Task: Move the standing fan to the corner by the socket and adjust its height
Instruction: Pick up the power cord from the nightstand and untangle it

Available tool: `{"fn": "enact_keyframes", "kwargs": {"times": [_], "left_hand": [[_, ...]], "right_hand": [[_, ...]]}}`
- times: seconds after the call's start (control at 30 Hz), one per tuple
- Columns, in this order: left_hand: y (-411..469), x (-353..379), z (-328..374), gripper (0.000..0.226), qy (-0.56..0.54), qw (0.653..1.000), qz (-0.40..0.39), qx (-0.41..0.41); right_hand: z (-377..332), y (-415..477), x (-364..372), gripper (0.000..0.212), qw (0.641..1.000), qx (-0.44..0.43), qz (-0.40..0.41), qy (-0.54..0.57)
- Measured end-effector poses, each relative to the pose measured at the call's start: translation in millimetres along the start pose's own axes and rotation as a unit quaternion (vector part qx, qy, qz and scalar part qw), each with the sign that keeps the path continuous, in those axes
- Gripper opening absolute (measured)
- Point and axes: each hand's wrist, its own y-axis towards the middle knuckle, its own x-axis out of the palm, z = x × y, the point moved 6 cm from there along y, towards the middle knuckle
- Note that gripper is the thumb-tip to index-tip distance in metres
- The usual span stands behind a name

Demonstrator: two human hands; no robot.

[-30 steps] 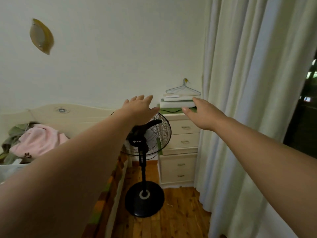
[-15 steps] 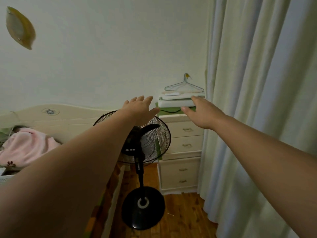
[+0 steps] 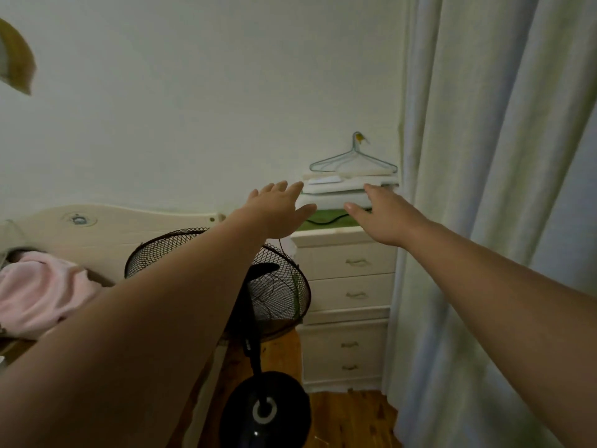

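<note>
A black standing fan [image 3: 274, 295] stands on the wooden floor between the bed and a chest of drawers. Its mesh head sits low and tilted, its pole runs down to a round black base [image 3: 265, 412]. My left forearm hides much of the fan head. My left hand [image 3: 277, 210] reaches out flat above the fan, fingers apart, holding nothing. My right hand [image 3: 384, 218] is stretched forward over the top of the drawers, open and empty. Neither hand touches the fan. No socket is visible.
A cream chest of drawers [image 3: 349, 295] stands right of the fan, with folded linens [image 3: 339, 192] and a wire hanger [image 3: 353, 161] on top. Pale curtains [image 3: 484, 221] hang at the right. A bed headboard [image 3: 106, 227] and pink blanket [image 3: 42, 292] lie left.
The view has moved closer and shifted right, so the fan and drawers appear larger and lower. Both hands stay outstretched and open.
</note>
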Motion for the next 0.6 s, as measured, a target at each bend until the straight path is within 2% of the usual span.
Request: {"fn": "enact_keyframes", "kwargs": {"times": [0.13,0.37,0.6], "left_hand": [[39.5,21.2,3.1,0.072,-0.005,1.000,-0.014,-0.007],[117.9,66.8,7.2,0.073,-0.012,0.999,-0.035,0.004],[217.6,103.5,-8.3,0.074,-0.040,0.998,-0.036,0.016]], "right_hand": [[30.2,33.6,16.8,0.070,1.000,-0.003,-0.006,0.002],[79.2,96.1,46.9,0.079,0.999,0.028,-0.021,-0.005],[105.6,184.8,75.2,0.072,0.999,0.036,-0.020,-0.022]]}}
